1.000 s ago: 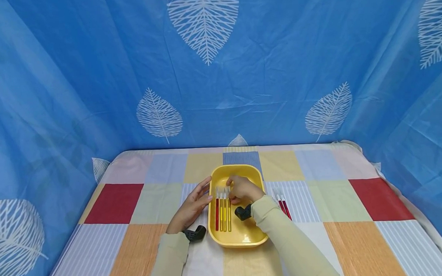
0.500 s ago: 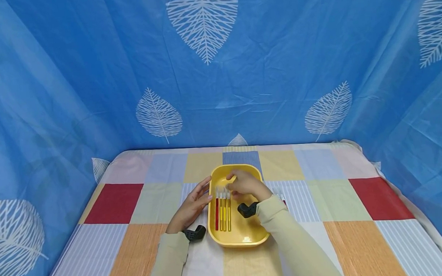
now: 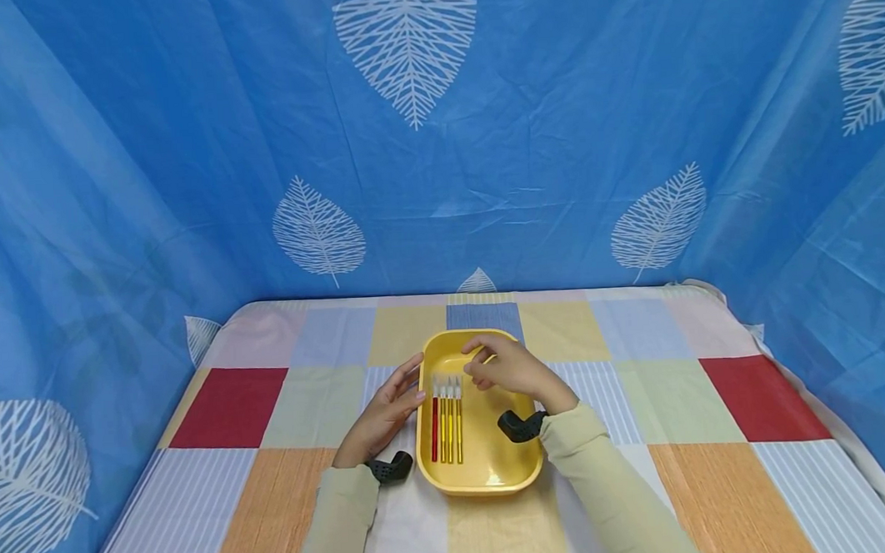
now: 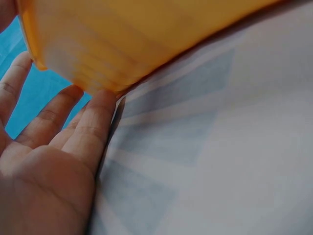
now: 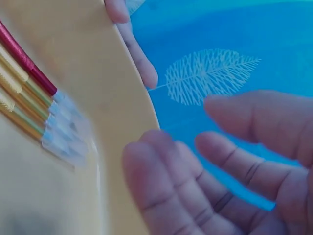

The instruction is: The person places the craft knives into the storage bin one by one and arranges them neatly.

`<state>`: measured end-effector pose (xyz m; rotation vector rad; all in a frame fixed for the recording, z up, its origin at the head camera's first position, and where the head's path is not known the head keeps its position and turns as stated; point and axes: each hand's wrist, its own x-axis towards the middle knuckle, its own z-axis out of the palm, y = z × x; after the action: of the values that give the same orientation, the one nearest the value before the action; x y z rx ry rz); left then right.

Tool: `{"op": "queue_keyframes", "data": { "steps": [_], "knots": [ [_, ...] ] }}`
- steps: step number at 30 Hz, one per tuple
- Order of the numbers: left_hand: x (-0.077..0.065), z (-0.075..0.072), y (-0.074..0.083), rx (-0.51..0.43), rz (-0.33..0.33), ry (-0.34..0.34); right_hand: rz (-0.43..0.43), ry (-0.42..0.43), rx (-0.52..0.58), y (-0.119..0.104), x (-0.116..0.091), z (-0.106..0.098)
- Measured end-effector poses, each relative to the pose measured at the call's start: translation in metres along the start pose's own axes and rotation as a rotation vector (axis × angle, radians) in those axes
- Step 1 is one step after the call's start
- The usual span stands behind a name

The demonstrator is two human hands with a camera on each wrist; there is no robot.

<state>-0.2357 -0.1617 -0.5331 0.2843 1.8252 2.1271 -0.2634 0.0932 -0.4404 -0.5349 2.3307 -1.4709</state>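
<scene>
A yellow tray (image 3: 497, 457) lies on the table. Side by side along its left part are one red craft knife (image 3: 434, 431) and several gold craft knives (image 3: 451, 433), clear caps at the far end. In the right wrist view the red knife (image 5: 29, 63) shows a knurled grip. My left hand (image 3: 385, 415) rests against the tray's left side; in the left wrist view its extended fingertips touch the yellow wall (image 4: 142, 34). Above the tray's far right part hovers my right hand (image 3: 515, 368), fingers loosely bent and holding nothing, apart from the knives.
A patchwork tablecloth (image 3: 267, 511) covers the table. Blue curtains (image 3: 540, 138) with white leaf prints stand behind and at both sides. Black wrist devices (image 3: 521, 427) sit at both wrists. My right forearm covers part of the table right of the tray.
My right hand has drawn away from the knives, up and to the right, and its fingers have loosened. The two red knives right of the tray are now hidden by my arm. My left hand stays put.
</scene>
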Motion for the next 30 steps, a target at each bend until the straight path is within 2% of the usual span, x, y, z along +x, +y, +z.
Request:
{"op": "queue_keyframes", "data": {
  "steps": [8,20,30],
  "knots": [
    [0.000,0.002,0.000,0.011,-0.003,0.034,-0.126,-0.002,0.026,0.010,-0.018,-0.013],
    [0.000,0.000,-0.001,0.017,-0.004,0.017,-0.212,0.123,0.066,0.021,-0.038,-0.023],
    [-0.001,0.002,0.000,0.016,-0.008,0.028,-0.379,0.245,0.085,0.033,-0.048,-0.026]
  ]
}}
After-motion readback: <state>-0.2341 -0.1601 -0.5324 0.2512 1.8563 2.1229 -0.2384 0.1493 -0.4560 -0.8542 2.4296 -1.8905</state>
